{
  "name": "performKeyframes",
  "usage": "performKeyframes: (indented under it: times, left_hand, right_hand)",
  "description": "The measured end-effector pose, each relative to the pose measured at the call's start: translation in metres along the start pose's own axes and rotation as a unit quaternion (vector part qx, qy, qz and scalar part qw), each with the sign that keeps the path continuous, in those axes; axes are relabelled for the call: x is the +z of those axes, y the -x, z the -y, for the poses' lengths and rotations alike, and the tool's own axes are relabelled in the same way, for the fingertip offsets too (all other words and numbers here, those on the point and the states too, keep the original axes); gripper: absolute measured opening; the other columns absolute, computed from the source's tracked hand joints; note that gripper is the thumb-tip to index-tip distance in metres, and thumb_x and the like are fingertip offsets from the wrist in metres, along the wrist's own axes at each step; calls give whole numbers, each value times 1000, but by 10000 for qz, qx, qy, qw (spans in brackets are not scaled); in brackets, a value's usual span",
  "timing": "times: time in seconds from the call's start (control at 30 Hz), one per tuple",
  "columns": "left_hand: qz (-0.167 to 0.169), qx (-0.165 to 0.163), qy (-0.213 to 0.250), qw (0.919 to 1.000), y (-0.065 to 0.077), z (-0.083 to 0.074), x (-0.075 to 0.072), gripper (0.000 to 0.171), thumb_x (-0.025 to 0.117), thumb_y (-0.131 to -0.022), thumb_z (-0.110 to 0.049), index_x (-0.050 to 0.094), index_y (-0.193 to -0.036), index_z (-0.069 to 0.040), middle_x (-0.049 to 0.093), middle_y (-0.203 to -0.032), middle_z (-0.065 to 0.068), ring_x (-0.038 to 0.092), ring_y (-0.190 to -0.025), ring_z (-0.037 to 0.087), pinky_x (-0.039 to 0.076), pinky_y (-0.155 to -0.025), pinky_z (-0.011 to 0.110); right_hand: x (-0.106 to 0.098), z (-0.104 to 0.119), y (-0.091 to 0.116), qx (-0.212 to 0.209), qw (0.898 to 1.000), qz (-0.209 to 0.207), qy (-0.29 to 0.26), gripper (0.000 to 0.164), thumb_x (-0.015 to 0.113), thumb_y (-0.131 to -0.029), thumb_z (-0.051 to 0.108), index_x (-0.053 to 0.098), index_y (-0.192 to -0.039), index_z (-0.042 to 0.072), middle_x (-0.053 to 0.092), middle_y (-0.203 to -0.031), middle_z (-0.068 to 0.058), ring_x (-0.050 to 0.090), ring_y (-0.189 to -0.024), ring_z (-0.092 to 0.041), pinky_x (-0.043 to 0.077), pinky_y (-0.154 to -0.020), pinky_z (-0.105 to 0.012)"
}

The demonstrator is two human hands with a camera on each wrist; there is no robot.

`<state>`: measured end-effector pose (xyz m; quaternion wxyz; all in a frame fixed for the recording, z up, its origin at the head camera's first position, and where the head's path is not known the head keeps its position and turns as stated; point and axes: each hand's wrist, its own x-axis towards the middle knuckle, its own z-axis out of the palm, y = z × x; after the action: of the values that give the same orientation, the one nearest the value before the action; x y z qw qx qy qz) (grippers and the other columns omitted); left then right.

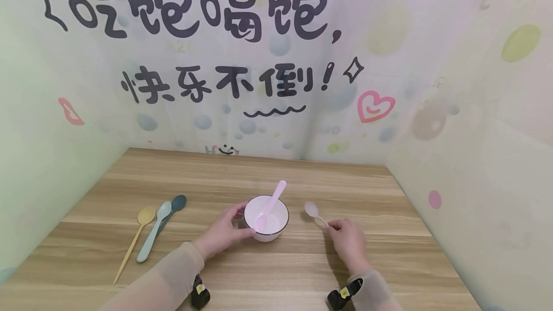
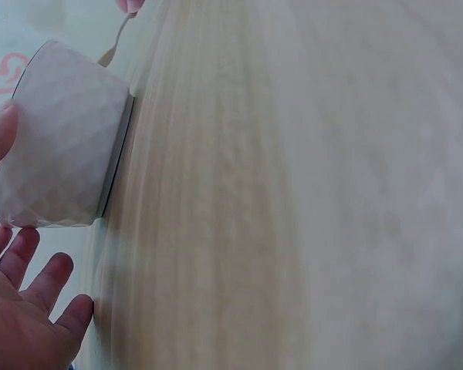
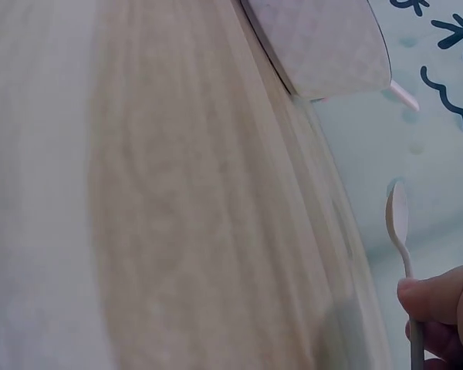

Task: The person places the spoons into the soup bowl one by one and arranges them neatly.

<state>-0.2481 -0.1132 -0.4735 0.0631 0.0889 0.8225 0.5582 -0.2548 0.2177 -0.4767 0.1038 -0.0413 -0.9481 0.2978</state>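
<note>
My left hand [image 1: 222,232] grips the left side of a white bowl [image 1: 267,237] with a dark rim, thumb near the front and fingers round the far side. Faceted outer walls show on the bowl [image 2: 65,139] in the left wrist view. A pink spoon [image 1: 278,193] leans inside it, handle up over the back rim. To the right of the bowl, my right hand [image 1: 351,244] pinches the handle of a small pale spoon [image 1: 311,209]. In the right wrist view this spoon [image 3: 399,216] points its head away from the fingers, apart from the bowl.
At the left of the wooden table [image 1: 242,282] lie a yellow spoon [image 1: 146,216], a light blue spoon [image 1: 149,244] and a dark blue spoon [image 1: 179,202]; the light blue one partly overlaps the dark one. A printed backdrop [image 1: 298,133] stands behind the table.
</note>
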Motion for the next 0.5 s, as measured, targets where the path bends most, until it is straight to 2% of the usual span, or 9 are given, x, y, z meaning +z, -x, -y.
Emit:
performKeyframes:
  times: [0.5]
  left_hand:
    - [-4, -21, -3, 10000, 0, 0, -1, 84, 83, -76, -29, 39, -145, -10, 45, -135, 10, 42, -129, 34, 36, -104, 54]
  right_hand:
    - [-8, 11, -7, -687, 9973, -159, 225, 7, 74, -84, 20, 76, -88, 14, 66, -81, 4, 57, -80, -22, 40, -71, -39]
